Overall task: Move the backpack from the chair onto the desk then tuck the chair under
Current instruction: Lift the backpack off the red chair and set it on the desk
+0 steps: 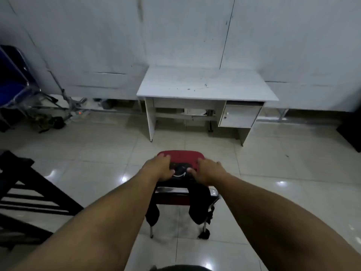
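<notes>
A red and black backpack (183, 158) sits on a chair (172, 199) that has a red backrest and a chrome frame. The chair stands on the tiled floor just in front of me. Two black straps of the backpack hang down over the backrest. My left hand (159, 169) grips the backpack's top on its left side. On the right side, my right hand (209, 171) grips it the same way. The chair seat is hidden under the backpack. A white desk (205, 85) with a small cupboard stands against the wall beyond the chair, about a tile's length away.
A blue folding chair (11, 79) leans at the far left, with cables and a power strip (78, 114) on the floor beside it. A dark slatted frame (29, 192) fills the lower left. A black object (351, 132) sits at the right edge.
</notes>
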